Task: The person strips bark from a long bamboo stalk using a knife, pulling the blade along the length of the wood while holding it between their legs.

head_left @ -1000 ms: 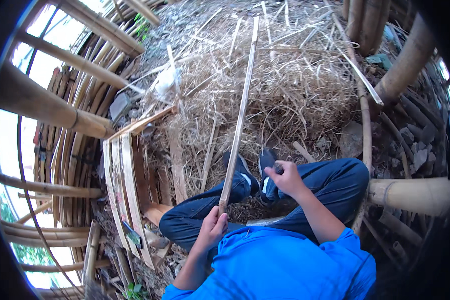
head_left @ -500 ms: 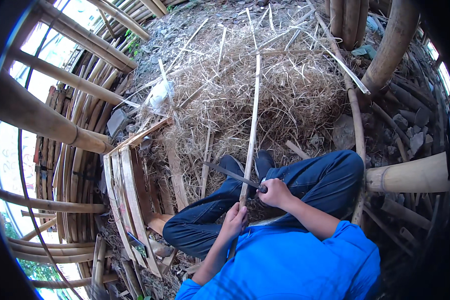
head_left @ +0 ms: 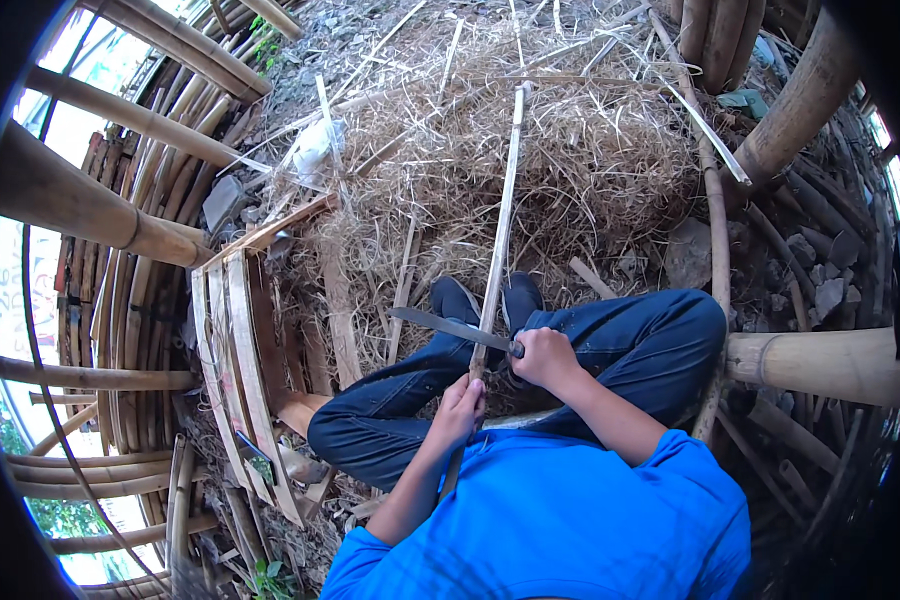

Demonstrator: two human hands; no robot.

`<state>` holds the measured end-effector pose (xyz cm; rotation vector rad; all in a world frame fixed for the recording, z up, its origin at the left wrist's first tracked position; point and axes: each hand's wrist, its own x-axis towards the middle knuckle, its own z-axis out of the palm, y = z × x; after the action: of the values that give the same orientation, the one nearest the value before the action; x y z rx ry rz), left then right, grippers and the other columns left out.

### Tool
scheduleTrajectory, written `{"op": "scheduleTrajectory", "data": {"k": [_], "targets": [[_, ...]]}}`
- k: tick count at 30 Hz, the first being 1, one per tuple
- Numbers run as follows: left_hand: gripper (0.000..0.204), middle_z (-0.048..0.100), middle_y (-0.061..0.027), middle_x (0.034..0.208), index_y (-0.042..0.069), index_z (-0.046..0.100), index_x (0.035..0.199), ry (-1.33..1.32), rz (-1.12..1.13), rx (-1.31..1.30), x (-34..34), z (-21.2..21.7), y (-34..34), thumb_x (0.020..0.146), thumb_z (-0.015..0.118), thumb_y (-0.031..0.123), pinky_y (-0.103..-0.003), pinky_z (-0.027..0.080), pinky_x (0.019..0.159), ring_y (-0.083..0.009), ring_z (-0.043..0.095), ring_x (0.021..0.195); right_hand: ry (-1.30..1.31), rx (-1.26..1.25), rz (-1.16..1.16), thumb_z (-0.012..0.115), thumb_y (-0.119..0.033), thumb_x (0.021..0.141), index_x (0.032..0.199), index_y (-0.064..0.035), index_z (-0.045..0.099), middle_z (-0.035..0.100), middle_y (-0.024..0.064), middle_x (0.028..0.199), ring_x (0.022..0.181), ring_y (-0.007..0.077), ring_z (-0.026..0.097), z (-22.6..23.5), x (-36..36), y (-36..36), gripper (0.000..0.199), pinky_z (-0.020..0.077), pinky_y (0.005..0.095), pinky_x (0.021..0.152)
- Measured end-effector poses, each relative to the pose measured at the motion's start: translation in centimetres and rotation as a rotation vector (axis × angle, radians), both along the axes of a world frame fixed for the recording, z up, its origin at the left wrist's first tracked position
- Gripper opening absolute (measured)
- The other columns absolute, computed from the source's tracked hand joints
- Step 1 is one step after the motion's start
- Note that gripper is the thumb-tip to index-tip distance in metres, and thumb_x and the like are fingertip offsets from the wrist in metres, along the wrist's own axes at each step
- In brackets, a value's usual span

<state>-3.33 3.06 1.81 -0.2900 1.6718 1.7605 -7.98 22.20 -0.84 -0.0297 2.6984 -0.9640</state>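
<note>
I sit with my legs in blue jeans and dark shoes stretched over the straw. My left hand grips the near end of a long thin bamboo strip that runs away from me over the straw. My right hand holds the handle of a long knife. Its blade lies across the strip and points left, just above my left hand.
A heap of dry straw and shavings covers the ground ahead. Thick bamboo poles stand at left and others lie at right. A bundle of flat bamboo slats lies beside my left leg. Stones lie at right.
My right hand has brought the knife from beside my knee across the strip, the blade now pointing left. The strip has swung more upright in view, and my left hand has slid along it.
</note>
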Motion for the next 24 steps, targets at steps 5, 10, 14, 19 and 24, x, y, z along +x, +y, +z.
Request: {"op": "scheduleTrajectory", "data": {"k": [5,10,14,19,24], "targets": [[0.027,0.039,0.0032,0.054,0.009,0.046,0.088,-0.051,0.036,0.007,0.0,-0.4,-0.4,0.103,0.036,0.030,-0.023,0.031,0.034,-0.0064,0.035,0.037,0.065,0.010,0.021,0.065,-0.026,0.072,0.069,-0.0064,0.068,0.064,0.0207,0.067,0.067,0.0375,0.066,-1.2,-0.5,-0.2,0.020,0.0542,0.0472,0.065],[0.025,0.037,0.0036,0.054,0.009,0.047,0.093,-0.059,0.031,0.052,0.1,-0.8,-0.4,0.103,0.036,0.029,-0.023,0.030,0.033,-0.0065,0.035,0.038,0.058,-0.005,-0.001,0.065,-0.025,0.072,0.068,-0.0066,0.068,0.064,0.0198,0.067,0.068,0.0378,0.065,-1.7,-0.5,-0.4,0.019,0.0539,0.0473,0.066],[0.023,0.033,0.0042,0.054,0.009,0.047,0.097,-0.251,0.124,0.376,-0.3,-0.9,-1.0,0.102,0.038,0.029,-0.022,0.028,0.033,-0.0062,0.032,0.038,0.024,-0.036,-0.033,0.065,-0.025,0.073,0.069,-0.0069,0.068,0.064,0.0193,0.068,0.069,0.0382,0.065,-2.2,-0.6,-0.6,0.019,0.0536,0.0474,0.066],[0.024,0.028,0.0051,0.055,0.010,0.046,0.095,-0.672,0.288,0.776,-0.8,-1.0,-1.7,0.101,0.040,0.032,-0.018,0.022,0.032,-0.0044,0.027,0.040,-0.016,-0.007,0.005,0.064,-0.025,0.073,0.075,-0.0081,0.071,0.066,0.0201,0.071,0.071,0.0369,0.066,-1.4,-0.9,-0.7,0.018,0.0544,0.0456,0.068],[0.017,0.029,0.0062,0.057,0.016,0.042,0.087,-0.679,0.230,0.691,-1.0,-0.6,-1.4,0.099,0.046,0.028,-0.017,0.020,0.032,-0.0029,0.025,0.041,0.028,0.025,0.044,0.066,-0.024,0.072,0.075,-0.0073,0.071,0.066,0.0197,0.070,0.070,0.0364,0.066,-1.4,-0.9,-0.2,0.018,0.0544,0.0450,0.067]]}}
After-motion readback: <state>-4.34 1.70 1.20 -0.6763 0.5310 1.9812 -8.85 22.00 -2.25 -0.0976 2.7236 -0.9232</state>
